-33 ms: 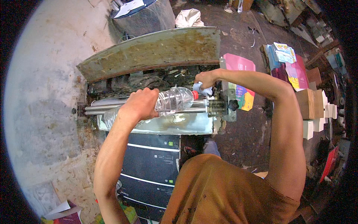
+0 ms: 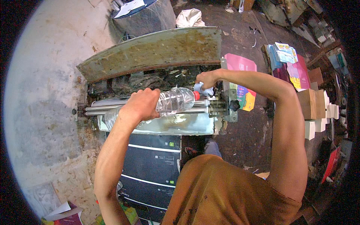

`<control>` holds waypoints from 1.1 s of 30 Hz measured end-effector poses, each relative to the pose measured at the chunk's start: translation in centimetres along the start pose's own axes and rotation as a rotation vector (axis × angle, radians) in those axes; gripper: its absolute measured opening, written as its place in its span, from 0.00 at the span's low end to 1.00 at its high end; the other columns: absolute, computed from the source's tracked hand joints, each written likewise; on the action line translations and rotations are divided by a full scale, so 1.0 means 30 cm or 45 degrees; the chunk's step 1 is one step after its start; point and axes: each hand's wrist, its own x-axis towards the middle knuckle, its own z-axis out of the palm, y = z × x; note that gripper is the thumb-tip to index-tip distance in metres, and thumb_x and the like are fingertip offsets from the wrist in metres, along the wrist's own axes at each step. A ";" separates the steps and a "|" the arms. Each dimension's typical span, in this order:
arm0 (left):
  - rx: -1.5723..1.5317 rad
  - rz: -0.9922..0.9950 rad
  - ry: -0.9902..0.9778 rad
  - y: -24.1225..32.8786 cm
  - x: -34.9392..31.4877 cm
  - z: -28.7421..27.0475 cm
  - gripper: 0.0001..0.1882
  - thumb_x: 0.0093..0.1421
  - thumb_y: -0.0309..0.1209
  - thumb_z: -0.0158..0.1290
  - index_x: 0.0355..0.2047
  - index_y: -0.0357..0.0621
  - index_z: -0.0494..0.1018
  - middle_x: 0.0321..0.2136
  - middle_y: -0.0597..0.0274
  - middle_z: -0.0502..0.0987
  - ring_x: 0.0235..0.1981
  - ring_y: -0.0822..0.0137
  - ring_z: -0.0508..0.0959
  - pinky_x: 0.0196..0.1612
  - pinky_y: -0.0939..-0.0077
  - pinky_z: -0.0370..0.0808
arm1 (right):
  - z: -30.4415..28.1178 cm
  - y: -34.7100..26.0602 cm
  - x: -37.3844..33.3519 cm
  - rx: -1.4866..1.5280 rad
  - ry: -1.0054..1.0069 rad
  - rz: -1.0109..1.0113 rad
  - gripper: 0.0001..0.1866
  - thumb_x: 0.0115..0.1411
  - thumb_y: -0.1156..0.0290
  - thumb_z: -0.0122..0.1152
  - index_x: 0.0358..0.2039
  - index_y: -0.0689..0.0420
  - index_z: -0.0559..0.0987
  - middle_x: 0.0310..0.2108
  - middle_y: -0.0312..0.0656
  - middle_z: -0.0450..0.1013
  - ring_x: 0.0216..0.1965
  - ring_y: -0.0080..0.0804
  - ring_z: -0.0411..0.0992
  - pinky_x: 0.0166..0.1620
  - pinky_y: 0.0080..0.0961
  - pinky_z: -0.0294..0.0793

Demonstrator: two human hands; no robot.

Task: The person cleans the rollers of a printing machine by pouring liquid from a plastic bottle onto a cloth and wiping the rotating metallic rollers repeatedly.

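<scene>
A clear plastic bottle (image 2: 175,100) with a red cap lies on its side in the grip of my left hand (image 2: 140,105). It is held above the metal rollers (image 2: 98,109) of a machine, its cap end pointing right. My right hand (image 2: 207,79) is closed around a crumpled whitish cloth (image 2: 203,89) at the right end of the machine, close to the bottle's cap. Below the rollers sits a pale tray (image 2: 180,125) with wet, smeared-looking patches. Part of the bottle's body is hidden behind my left hand.
A rusty raised metal cover (image 2: 157,52) stands behind the rollers. At their right end is a side bracket with a black knob (image 2: 234,105). Dark boxes (image 2: 150,161) are stacked in front. Colourful printed sheets (image 2: 245,95) and paper stacks (image 2: 318,105) lie to the right.
</scene>
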 end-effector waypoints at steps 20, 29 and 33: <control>0.060 -0.036 -0.081 0.043 0.005 -0.034 0.28 0.43 0.37 0.68 0.42 0.37 0.72 0.40 0.43 0.77 0.45 0.45 0.78 0.47 0.55 0.77 | 0.004 -0.013 -0.017 -0.062 0.076 -0.040 0.20 0.44 0.66 0.60 0.39 0.59 0.80 0.35 0.53 0.78 0.39 0.50 0.77 0.41 0.44 0.76; 0.029 -0.032 0.023 -0.014 -0.026 0.007 0.29 0.41 0.39 0.67 0.41 0.39 0.70 0.35 0.40 0.77 0.40 0.40 0.78 0.44 0.49 0.76 | -0.012 -0.038 -0.018 -0.080 0.037 0.034 0.22 0.43 0.65 0.61 0.41 0.59 0.80 0.37 0.55 0.78 0.41 0.49 0.77 0.42 0.43 0.77; 0.043 -0.080 -0.022 -0.035 -0.047 0.011 0.31 0.42 0.40 0.67 0.44 0.39 0.69 0.36 0.40 0.76 0.40 0.40 0.77 0.45 0.49 0.76 | -0.023 -0.068 -0.010 -0.126 0.022 0.065 0.23 0.43 0.65 0.60 0.41 0.60 0.80 0.37 0.55 0.78 0.41 0.49 0.77 0.41 0.42 0.78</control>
